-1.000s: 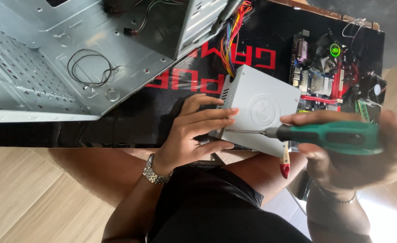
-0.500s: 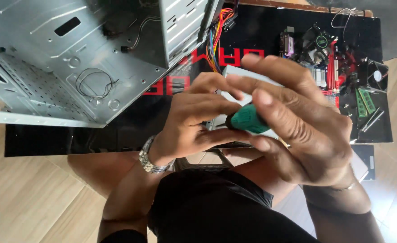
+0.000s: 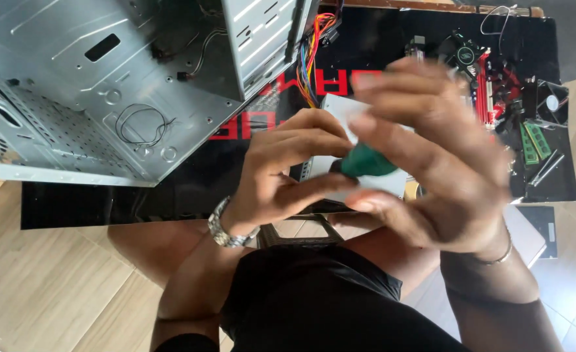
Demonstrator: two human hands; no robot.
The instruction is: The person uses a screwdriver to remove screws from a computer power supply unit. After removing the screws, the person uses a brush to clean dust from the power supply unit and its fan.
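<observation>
While both hands meet over the black mat:
Right grip: right hand (image 3: pixel 431 163) curled around a green screwdriver handle (image 3: pixel 366 161).
Left grip: left hand (image 3: pixel 288 169) clasps the grey power supply (image 3: pixel 340 107), fingers closed on it.
Power supply: on the mat, just beside the open computer case (image 3: pixel 105 91).
Far right: motherboard (image 3: pixel 497 85).

Around the work, on a black mat over a wooden floor

We see an open grey sheet-metal computer case (image 3: pixel 92 98) lying at upper left with a thin black wire loop (image 3: pixel 141 124) on its inner panel and a bundle of orange, yellow and red cables (image 3: pixel 311 55) trailing from its edge. The black mat with red lettering (image 3: pixel 105 202) lies under it. At right we see a red-and-black circuit board (image 3: pixel 490 85), two green memory sticks (image 3: pixel 534 142) and a small black fan (image 3: pixel 550 104). Pale wooden floor planks (image 3: pixel 46 287) fill the lower left.
</observation>
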